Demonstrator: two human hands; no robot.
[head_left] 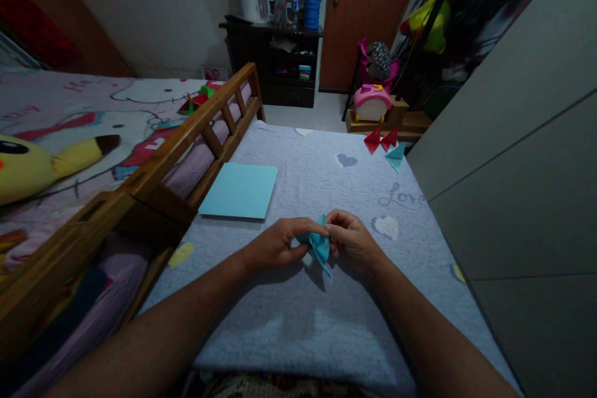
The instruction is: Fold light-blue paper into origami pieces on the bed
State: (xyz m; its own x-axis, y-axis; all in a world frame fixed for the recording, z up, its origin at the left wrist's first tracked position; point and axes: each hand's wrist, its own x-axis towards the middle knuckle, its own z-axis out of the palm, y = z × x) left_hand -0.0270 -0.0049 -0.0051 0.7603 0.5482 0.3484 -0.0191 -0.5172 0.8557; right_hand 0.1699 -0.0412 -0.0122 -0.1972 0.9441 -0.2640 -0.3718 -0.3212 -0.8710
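The fingers of the left hand (pixel 282 244) and right hand (pixel 353 240) are clamped on a pointed, folded turquoise paper piece (pixel 319 245), below frame centre. Flat turquoise paper (pixel 240 191) is laid centre-left, and red folded paper pieces (pixel 372 142) upper right, on pale-blue printed cloth (pixel 261 323).

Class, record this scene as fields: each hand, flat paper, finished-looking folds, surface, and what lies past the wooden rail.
Left hand: holds folded turquoise paper
Right hand: grips the same paper's other side
Flat paper: turquoise square, left of the hands; sheet count unclear
Folds: two red pieces and one light blue piece, far right corner
Surface: blue-grey cloth with printed hearts
Past wooden rail: yellow plush toy on printed bedding
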